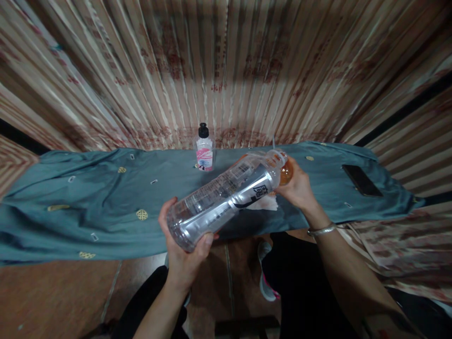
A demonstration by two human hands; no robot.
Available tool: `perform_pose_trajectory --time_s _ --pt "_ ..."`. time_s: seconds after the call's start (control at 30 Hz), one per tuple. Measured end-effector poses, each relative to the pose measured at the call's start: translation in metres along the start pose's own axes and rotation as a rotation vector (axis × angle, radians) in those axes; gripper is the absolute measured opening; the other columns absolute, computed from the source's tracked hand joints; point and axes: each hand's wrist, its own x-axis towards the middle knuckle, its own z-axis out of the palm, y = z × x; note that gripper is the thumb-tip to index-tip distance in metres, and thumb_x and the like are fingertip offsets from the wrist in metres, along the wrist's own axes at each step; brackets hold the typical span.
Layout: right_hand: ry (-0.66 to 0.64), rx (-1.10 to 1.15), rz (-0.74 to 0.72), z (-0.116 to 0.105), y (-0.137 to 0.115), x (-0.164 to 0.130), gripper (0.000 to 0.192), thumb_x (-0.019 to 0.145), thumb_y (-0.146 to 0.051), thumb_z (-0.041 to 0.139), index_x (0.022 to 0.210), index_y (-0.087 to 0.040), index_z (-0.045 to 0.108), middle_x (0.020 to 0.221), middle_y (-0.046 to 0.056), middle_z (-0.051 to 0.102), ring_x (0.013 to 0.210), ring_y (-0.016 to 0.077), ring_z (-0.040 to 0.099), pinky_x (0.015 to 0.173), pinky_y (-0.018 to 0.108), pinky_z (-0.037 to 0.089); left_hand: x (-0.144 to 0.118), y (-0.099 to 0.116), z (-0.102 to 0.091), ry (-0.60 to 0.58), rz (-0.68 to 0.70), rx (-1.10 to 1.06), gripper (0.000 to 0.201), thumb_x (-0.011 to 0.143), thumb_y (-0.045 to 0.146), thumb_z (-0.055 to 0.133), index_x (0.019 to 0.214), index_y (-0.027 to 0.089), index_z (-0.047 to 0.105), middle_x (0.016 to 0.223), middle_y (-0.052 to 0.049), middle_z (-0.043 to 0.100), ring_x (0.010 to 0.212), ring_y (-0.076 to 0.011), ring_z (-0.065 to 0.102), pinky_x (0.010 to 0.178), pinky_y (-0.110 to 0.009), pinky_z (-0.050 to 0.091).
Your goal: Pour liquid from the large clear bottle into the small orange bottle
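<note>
Above the teal cloth [88,197], both hands are clamping a clear plastic bottle [226,195] lying slantwise — left hand [183,249] cupping its base, right hand [298,188] fingers wrapped at its neck.

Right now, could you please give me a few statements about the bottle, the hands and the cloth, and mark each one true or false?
1. The left hand grips the base of the big bottle. True.
2. The big bottle stands upright on the cloth. False: it is held tilted, almost on its side, above the cloth.
3. The right hand is at the bottle's neck end. True.
4. The small bottle has a white cap. False: its cap is black.
5. A phone lies on the cloth to the right. True.
6. The bracelet is on the left wrist. False: it is on the right wrist.
</note>
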Motion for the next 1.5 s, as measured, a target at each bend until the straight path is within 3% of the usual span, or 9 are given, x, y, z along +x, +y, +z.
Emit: perform_pose_trajectory --time_s 0.37,0.53,0.93,1.2,1.5 --pt "-0.009 0.04 0.008 0.001 0.004 0.0 0.091 0.059 -0.036 0.09 0.142 -0.025 0.055 0.134 0.011 0.074 0.124 0.038 0.071 0.112 0.056 0.054 -0.003 -0.003 -0.007 -0.046 -0.049 -0.015 0.086 0.077 0.041 0.087 0.143 0.03 0.032 0.123 -0.01 0.059 0.075 -0.0207 0.071 0.053 -0.035 0.067" --pt "-0.002 0.019 -0.005 0.0 0.003 0.0 0.089 0.06 -0.035 0.09 0.142 -0.025 0.055 0.133 0.01 0.075 0.123 0.0374 0.071 0.111 0.055 0.055 -0.002 0.0 -0.003 -0.002 -0.049 -0.025 0.086 0.075 0.041 0.088 0.142 0.029 0.035 0.124 -0.01 0.057 0.078 -0.0214 0.072 0.053 -0.034 0.066" --pt "-0.002 0.004 0.005 0.001 0.001 0.0 0.091 0.059 -0.034 0.089 0.143 -0.024 0.055 0.131 0.01 0.076 0.124 0.0379 0.071 0.112 0.056 0.055 0.001 0.006 0.004 0.04 -0.019 -0.049 0.086 0.07 0.044 0.091 0.136 0.027 0.038 0.114 -0.006 0.06 0.066 -0.0167 0.069 0.047 -0.031 0.064" --pt "0.008 0.027 0.026 0.001 0.001 0.0 0.09 0.057 -0.033 0.089 0.141 -0.024 0.056 0.132 0.01 0.075 0.123 0.0372 0.072 0.112 0.055 0.054 -0.003 -0.002 -0.006 -0.028 -0.051 0.005 0.086 0.076 0.043 0.087 0.144 0.03 0.035 0.125 -0.01 0.059 0.078 -0.0217 0.073 0.053 -0.036 0.067" --pt "0.0 0.035 0.028 0.0 -0.002 0.0 0.09 0.057 -0.034 0.088 0.14 -0.023 0.056 0.133 0.012 0.075 0.125 0.0375 0.07 0.114 0.056 0.052 -0.002 -0.005 -0.007 -0.013 -0.051 0.021 0.089 0.074 0.044 0.088 0.143 0.027 0.035 0.126 -0.012 0.059 0.078 -0.0218 0.072 0.053 -0.035 0.067"
